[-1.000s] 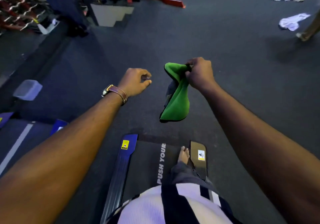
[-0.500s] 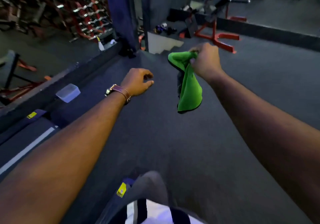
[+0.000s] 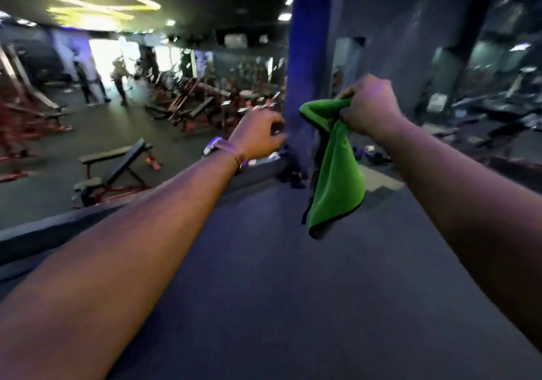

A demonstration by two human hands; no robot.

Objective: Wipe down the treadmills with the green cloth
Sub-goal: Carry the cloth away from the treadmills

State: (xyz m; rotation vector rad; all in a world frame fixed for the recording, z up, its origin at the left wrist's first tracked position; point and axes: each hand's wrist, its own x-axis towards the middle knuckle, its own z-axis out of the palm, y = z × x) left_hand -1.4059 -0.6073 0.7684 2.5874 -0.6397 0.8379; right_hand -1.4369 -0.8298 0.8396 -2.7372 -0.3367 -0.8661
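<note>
Both arms reach forward, held out level. The left hand (image 3: 258,134), a watch (image 3: 218,148) on its wrist, hangs loosely curled and holds nothing. The right hand (image 3: 371,106) grips the green cloth (image 3: 337,174) in a fist.

Head camera faces forward over outstretched forearms.
</note>
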